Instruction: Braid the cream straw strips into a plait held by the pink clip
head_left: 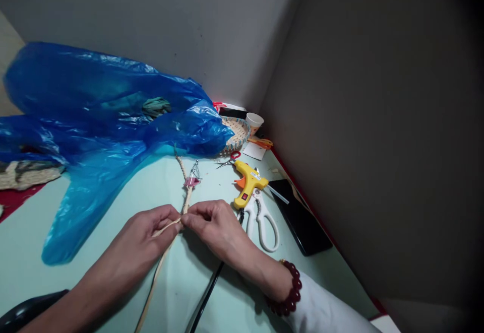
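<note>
From here I see a flat pale-green tabletop (212, 187) bearing a crinkled blue plastic bag (113, 126) and a black rectangular device (302, 222)

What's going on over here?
A person's left hand and right hand meet, fingertips pinching a thin, pale tan plaited strand. Just beyond them, a small pink clip sits on it. A yellow plastic glue gun lies to the right; a crumpled blue plastic bag spreads across the far left.
</note>
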`<state>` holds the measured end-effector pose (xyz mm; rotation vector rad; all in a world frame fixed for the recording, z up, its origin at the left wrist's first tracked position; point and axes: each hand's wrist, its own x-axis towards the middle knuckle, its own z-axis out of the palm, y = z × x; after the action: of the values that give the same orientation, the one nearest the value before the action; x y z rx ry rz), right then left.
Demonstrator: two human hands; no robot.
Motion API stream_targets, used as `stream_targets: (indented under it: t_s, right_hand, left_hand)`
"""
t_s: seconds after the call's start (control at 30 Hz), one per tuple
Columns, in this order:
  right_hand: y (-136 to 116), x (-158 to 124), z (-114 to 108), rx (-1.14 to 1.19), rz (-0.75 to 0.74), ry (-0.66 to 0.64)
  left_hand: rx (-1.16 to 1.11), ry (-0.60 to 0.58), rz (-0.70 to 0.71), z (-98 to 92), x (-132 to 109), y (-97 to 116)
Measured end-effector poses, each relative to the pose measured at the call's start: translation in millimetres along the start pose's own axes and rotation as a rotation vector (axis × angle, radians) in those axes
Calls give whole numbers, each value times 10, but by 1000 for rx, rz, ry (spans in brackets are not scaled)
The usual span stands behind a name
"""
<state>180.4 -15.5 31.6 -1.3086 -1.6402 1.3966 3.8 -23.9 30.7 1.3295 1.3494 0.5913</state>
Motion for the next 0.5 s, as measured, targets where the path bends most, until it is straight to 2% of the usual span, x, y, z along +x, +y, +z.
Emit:
stream_targets:
  t_s: [0.2,0.27,0.4,0.5]
  right_hand:
    - [34,-31,46,-71,-66,53]
    - [34,-42,52,-105,-88,72]
    - [59,-54,40,-100,-135,75]
    - [82,-52,21,-26,-128,2]
  left_hand:
    - [432,97,75,-47,-87,141]
    - [488,112,65,-28,-120,165]
    - [473,56,46,121,-185,118]
    - [609,33,65,285,-219,40]
